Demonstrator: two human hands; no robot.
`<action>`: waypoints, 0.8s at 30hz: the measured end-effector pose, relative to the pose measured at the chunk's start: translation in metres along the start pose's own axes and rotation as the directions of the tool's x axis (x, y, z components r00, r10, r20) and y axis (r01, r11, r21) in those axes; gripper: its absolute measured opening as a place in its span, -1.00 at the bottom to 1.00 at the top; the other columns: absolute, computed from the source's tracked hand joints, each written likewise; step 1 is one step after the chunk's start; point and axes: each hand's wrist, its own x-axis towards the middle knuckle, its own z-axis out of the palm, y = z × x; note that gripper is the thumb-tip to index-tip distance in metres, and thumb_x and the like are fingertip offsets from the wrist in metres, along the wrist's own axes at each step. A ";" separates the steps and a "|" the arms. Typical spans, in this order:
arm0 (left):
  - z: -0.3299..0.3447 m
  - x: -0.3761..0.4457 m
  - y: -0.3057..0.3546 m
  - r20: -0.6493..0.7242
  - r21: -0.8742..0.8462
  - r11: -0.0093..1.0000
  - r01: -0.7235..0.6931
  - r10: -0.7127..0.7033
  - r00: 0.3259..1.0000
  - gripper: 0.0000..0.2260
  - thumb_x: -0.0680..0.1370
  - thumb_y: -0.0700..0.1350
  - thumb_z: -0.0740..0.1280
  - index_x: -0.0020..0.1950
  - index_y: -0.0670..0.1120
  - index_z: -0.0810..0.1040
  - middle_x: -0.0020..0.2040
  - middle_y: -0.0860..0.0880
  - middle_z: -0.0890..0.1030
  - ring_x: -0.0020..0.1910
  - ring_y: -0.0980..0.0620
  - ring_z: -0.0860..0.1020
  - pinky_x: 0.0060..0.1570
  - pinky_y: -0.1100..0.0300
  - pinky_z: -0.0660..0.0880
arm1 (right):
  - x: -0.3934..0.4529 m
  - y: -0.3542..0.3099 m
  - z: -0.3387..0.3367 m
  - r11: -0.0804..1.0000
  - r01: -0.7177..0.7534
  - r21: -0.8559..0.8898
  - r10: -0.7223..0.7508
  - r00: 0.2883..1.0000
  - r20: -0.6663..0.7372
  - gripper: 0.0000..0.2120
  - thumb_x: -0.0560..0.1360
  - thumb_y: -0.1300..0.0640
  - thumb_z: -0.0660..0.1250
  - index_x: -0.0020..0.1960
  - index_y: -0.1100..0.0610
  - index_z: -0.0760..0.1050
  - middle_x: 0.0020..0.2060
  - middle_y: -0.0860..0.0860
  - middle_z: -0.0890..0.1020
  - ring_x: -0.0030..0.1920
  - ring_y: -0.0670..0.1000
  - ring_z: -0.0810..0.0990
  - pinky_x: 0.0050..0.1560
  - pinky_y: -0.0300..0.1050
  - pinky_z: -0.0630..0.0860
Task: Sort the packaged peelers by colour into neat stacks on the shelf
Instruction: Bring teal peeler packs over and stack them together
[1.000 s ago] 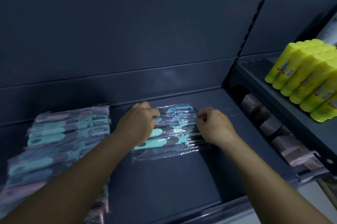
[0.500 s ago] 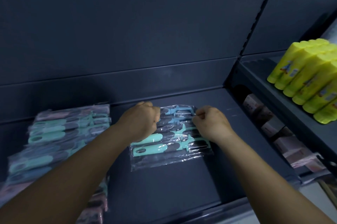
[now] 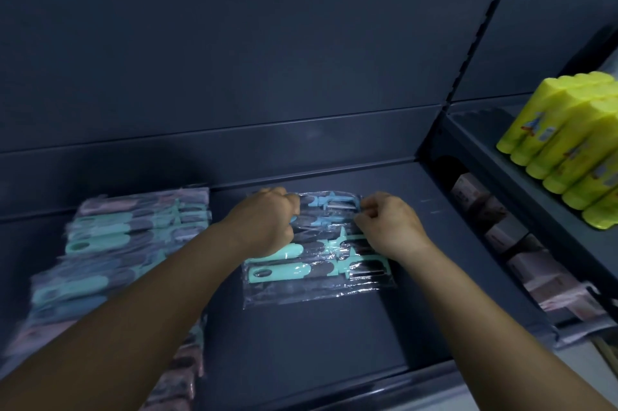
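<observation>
The dark blue-grey shelf [image 3: 301,343] carries a fanned set of packaged peelers [image 3: 317,263] in clear wrap at its middle, blue ones toward the back and mint-green ones toward the front. On its left part lies a bigger, loose pile of packaged peelers [image 3: 110,260], green, blue and pink mixed.
</observation>
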 end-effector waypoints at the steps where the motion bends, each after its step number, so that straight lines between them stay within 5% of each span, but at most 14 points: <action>1: -0.001 0.000 0.000 0.009 0.005 1.000 0.003 -0.003 1.000 -0.70 0.52 -0.19 0.23 0.25 -0.09 0.44 0.22 -0.06 0.47 0.18 -0.07 0.44 0.12 0.12 0.40 | 0.000 0.000 0.000 1.000 0.004 0.000 -0.004 1.000 0.002 -0.79 0.51 0.13 0.26 0.13 0.11 0.53 -0.02 0.05 0.63 0.08 0.10 0.56 0.00 -0.18 0.42; 10: -0.001 -0.009 0.001 -0.182 -0.100 0.994 -0.049 0.031 0.983 -0.74 0.55 -0.20 0.26 0.23 -0.02 0.46 0.14 0.01 0.46 0.05 0.02 0.43 -0.08 0.23 0.30 | -0.001 0.001 -0.002 0.998 0.047 0.036 -0.046 0.999 -0.021 -0.67 0.57 0.06 0.22 0.31 0.08 0.44 0.19 0.04 0.60 0.21 0.08 0.53 0.13 -0.18 0.41; 19: -0.001 -0.009 0.004 -0.175 -0.171 0.985 -0.019 -0.012 0.984 -0.74 0.57 -0.17 0.23 0.25 -0.04 0.42 0.18 0.01 0.49 -0.12 0.07 0.38 -0.11 0.22 0.31 | 0.005 0.000 -0.005 0.990 0.045 0.131 -0.030 0.993 -0.112 -0.70 0.55 0.03 0.25 0.25 0.07 0.45 0.09 0.03 0.63 0.06 0.08 0.60 -0.02 -0.21 0.40; 24: -0.002 -0.002 0.004 -0.270 -0.208 0.977 0.051 -0.108 0.957 -0.75 0.54 -0.17 0.29 0.21 -0.04 0.45 0.18 0.00 0.48 0.04 -0.04 0.48 -0.05 0.17 0.38 | 0.023 -0.010 -0.003 0.987 0.087 0.135 -0.067 0.987 -0.146 -0.69 0.55 0.12 0.25 0.28 0.11 0.46 0.14 0.06 0.61 0.14 0.08 0.56 0.01 -0.27 0.34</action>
